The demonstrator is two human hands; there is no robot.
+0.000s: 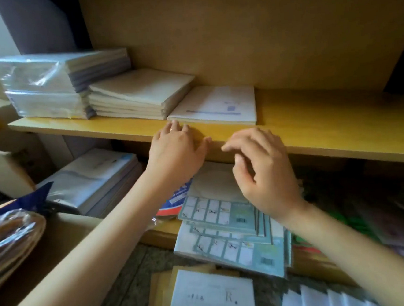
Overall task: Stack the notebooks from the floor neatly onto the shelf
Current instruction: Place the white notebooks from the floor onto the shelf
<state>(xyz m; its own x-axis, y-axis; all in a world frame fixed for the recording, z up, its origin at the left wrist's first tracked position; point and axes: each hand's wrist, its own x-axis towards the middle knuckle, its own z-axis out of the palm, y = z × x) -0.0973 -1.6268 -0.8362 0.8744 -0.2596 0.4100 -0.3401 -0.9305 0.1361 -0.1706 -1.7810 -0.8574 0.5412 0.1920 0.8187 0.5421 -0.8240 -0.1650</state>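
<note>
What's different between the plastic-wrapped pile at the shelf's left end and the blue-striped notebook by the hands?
The plastic-wrapped pile is tall, many layers high; the blue-striped notebook lies low and thin. The pile gleams in clear wrap; the notebook shows a white cover with a blue stripe. The pile sits away from the left hand; the notebook lies just past its fingertips. Both lie flat on the upper shelf.

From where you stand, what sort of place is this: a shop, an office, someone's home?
Probably a stationery storeroom or a home study. Plastic-wrapped notebook packs sit on a wooden shelf, loose notebooks lie on the carpet below, and a cardboard box stands at left.
</note>
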